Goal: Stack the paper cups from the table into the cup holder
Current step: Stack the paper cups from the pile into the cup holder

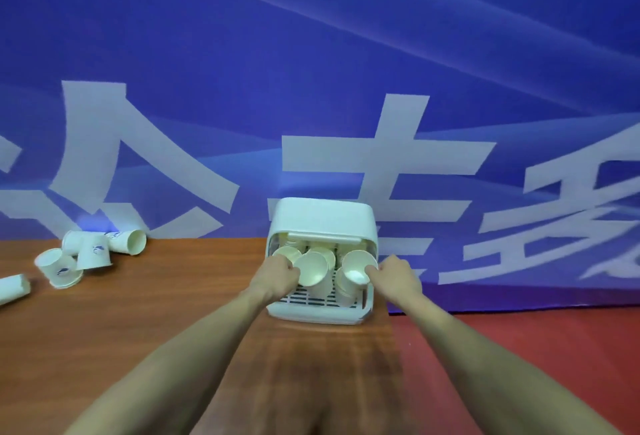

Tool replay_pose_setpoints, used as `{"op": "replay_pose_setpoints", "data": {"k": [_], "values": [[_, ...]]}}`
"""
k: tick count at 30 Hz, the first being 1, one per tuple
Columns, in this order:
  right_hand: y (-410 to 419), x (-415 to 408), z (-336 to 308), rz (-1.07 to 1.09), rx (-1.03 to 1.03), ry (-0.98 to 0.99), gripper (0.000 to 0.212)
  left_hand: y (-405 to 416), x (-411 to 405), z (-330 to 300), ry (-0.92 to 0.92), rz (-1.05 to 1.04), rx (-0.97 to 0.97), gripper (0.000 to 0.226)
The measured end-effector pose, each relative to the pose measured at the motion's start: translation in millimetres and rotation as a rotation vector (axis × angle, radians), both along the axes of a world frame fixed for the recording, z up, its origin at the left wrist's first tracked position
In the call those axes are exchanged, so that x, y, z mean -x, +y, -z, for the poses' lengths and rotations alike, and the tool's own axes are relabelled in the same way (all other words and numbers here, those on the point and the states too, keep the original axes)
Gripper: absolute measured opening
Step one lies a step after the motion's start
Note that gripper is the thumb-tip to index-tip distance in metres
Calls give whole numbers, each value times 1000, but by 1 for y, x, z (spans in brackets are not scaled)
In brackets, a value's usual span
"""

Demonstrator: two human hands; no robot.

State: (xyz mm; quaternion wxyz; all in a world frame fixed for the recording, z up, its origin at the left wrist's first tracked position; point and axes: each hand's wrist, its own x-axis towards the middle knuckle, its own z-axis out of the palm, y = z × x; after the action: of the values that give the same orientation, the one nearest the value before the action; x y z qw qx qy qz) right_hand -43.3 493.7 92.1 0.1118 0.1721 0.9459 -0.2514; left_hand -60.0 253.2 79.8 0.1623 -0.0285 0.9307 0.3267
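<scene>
Head view shows both hands at the open front of the holder (322, 216) on the bench (156, 313): the left hand (277, 275) curls round the rim of a tilted cup (311, 268), and the right hand (398, 273) pinches the rim of another cup (356, 266) atop a stack inside. More loose cups (93, 254) lie tumbled well apart at the bench's far left. Being thin paper, they are probably very light and easily crushed, so a gentle hold at the stiffer rolled rim seems best, nesting each straight.
</scene>
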Motion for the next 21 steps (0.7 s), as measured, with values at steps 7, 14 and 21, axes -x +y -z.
{"op": "replay_pose_setpoints", "data": {"k": [7, 14, 21], "values": [[62, 0, 7, 84, 15, -3, 30, 72, 13, 16, 111, -8, 8, 37], [95, -2, 35, 144, 24, -87, 29, 105, 19, 46, 170, 37, 213, 36], [103, 7, 51, 120, 62, -77, 33, 114, 31, 80, 121, 89, 339, 37]]}}
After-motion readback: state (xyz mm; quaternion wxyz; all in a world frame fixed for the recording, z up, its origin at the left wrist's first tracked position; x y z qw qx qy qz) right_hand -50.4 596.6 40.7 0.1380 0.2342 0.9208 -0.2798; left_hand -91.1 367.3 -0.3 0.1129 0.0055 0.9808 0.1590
